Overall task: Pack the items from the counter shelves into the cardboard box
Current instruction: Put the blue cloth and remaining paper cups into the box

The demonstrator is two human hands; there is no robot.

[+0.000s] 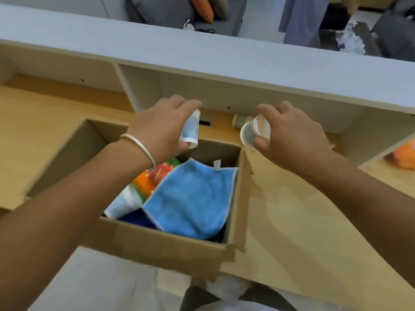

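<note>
An open cardboard box stands on the wooden counter in front of me. Inside lie a light blue cloth, a colourful packet and something dark blue. My left hand grips a pale blue paper cup above the box's far edge. My right hand grips a tilted stack of paper cups just beyond the box's right flap. Another cup lies on its side in the shelf behind.
A white counter top overhangs the shelf compartments. An orange object sits in the right compartment. The box's left flap folds outward. Bare wooden counter lies to the right of the box. Chairs and clothing show beyond the counter.
</note>
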